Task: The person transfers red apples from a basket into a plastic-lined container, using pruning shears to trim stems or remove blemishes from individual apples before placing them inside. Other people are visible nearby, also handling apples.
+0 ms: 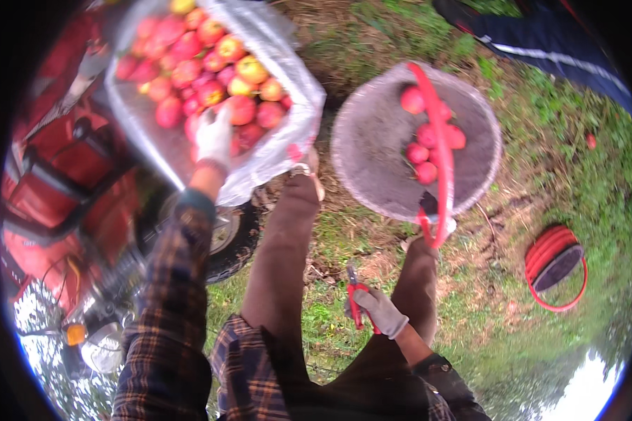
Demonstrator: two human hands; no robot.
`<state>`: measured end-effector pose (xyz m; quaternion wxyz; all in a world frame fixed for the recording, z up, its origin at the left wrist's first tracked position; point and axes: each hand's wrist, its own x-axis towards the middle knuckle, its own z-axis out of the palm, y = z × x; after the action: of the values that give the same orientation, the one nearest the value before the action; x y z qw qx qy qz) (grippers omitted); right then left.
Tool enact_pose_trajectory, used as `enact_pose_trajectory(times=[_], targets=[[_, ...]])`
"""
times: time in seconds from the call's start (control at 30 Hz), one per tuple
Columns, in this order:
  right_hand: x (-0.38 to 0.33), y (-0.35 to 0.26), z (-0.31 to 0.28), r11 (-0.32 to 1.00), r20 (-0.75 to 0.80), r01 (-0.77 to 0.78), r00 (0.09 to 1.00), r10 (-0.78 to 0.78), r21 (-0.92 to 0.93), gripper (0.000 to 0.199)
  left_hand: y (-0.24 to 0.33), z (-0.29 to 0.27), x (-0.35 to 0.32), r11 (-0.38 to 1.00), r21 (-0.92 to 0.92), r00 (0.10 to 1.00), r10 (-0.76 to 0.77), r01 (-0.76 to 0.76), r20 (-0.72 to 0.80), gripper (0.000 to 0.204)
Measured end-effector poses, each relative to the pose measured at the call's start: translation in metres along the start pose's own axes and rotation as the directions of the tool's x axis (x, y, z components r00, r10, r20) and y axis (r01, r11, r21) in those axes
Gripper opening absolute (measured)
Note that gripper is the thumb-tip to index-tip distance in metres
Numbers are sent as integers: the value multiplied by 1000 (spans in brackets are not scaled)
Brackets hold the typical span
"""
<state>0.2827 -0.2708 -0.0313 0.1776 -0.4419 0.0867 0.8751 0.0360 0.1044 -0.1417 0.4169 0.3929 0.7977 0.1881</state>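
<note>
My left hand (pixel 214 137), in a pale glove, reaches among red and yellow apples (pixel 211 92) in a container lined with clear plastic (pixel 303 98). Its fingertips lie against a red apple (pixel 242 110); motion smears them, so I cannot make out whether they grip it. Low in front of my right leg, my gloved right hand (pixel 380 311) is closed around red-handled pruning shears (pixel 357 295), blades pointing up in the view. Beyond that hand stands a wide grey bucket (pixel 361 133) with several red apples (pixel 428 135) at its bottom and a red strap handle (pixel 440 133) arching across.
A red vehicle (pixel 45 200) with a black tyre (pixel 242 245) stands at the left, beside the lined container. At the right a red ribbed bucket (pixel 551 256) lies on the grass. A person's dark trouser leg (pixel 555 52) is at the far right, and a lone apple (pixel 591 141) lies nearby.
</note>
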Motion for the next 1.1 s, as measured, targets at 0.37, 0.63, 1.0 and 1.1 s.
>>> enact_pose_trajectory(times=[0.37,0.63,1.0,1.1], targets=[[-10,29,-35,980,90,98,989,-115,173,48,-13,217,-197,994,98,691,-36,-51,722,37],[-24,28,-71,942,153,105,975,-160,318,44,-45,392,-140,402,449,564,236,-798,791,74],[-69,-16,-39,642,206,174,857,-472,747,62,-6,176,-203,575,-123,301,-225,809,927,53],[-82,-31,-19,705,233,140,884,-405,695,69,9,116,-237,326,-137,245,-317,935,916,52]])
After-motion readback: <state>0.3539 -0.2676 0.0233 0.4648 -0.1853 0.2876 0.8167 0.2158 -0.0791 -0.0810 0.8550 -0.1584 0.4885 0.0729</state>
